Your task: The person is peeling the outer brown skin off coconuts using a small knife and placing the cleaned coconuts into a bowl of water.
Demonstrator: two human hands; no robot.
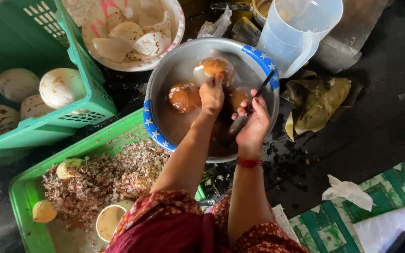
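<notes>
3 brown coconuts (pixel 185 97), 4 peeled coconuts (pixel 62 87), 2 crates (pixel 92 100), 1 jug (pixel 296 33)

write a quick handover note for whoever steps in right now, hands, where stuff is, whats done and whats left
Left hand: grips a brown peeled coconut in the metal basin of cloudy water.
Right hand: holds a dark knife over the basin.
Done: white pieces lie in the round bowl; shavings fill the green tray.
Left: two more brown coconuts in the basin; pale ones wait in the green crate.
</notes>
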